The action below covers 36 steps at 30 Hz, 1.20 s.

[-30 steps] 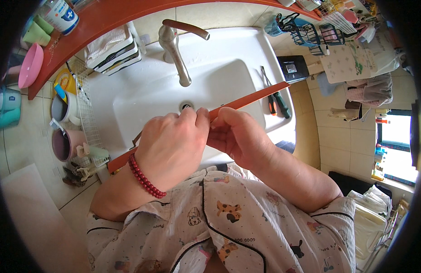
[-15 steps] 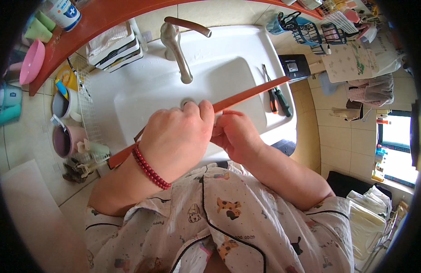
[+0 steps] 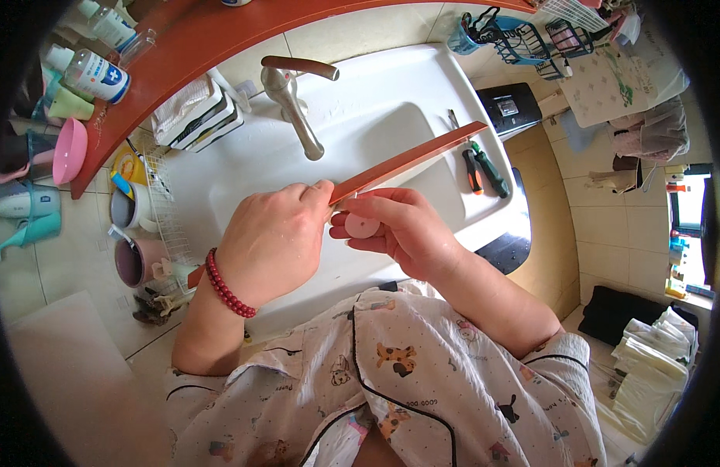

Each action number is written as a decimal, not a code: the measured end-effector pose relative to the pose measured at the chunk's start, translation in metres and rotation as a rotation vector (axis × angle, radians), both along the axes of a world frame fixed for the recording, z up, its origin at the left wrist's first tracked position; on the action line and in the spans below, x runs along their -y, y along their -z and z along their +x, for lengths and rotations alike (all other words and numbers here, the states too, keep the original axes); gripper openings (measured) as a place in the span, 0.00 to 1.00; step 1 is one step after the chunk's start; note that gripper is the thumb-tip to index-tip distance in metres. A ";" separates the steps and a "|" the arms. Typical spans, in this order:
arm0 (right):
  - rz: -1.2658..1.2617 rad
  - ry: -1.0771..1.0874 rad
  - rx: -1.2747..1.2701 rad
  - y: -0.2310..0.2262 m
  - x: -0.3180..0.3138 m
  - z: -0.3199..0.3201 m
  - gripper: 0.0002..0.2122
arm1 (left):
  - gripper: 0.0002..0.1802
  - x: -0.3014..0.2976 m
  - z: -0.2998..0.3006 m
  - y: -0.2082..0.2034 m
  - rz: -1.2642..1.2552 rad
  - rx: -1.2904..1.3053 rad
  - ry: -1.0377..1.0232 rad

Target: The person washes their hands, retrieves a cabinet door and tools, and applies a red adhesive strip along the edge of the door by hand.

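Left hand (image 3: 276,237): fingers curled tight over long flat red-brown strip (image 3: 414,159); right hand (image 3: 407,232): fingers half-curled, thumb close to index, holding small round pale disc (image 3: 362,226) beside it; strip slants over white glossy sink (image 3: 247,159)

- Two hands show — one left hand (image 3: 274,233), one right hand (image 3: 403,229).
- There is one red-brown strip (image 3: 410,162).
- There is one pale disc (image 3: 362,226).
- Two screwdrivers (image 3: 492,171) show — one orange-handled, one green-handled.
- There is one sink (image 3: 375,74).
- There is one faucet (image 3: 298,124).
- There is one pink bowl (image 3: 70,150).
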State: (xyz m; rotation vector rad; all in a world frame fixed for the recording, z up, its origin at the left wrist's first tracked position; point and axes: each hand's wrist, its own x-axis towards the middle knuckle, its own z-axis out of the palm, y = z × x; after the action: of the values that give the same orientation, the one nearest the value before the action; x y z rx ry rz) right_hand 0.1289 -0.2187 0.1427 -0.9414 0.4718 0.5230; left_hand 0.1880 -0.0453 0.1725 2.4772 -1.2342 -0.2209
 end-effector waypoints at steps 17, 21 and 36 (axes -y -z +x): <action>0.024 -0.044 0.459 0.053 0.010 0.010 0.07 | 0.13 0.001 0.013 -0.002 -0.085 -0.073 0.042; 0.023 -0.091 0.459 0.053 0.013 0.008 0.07 | 0.12 -0.001 0.012 -0.002 -0.081 -0.101 0.048; -0.380 -0.046 0.589 0.041 0.006 0.011 0.09 | 0.07 0.004 0.019 -0.003 -0.141 -0.100 0.042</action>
State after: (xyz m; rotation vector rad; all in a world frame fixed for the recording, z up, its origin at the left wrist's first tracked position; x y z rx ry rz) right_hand 0.1399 -0.2248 0.1013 -1.4117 0.0109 0.1763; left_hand 0.2075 -0.0491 0.1753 2.2937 -1.2183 -0.2558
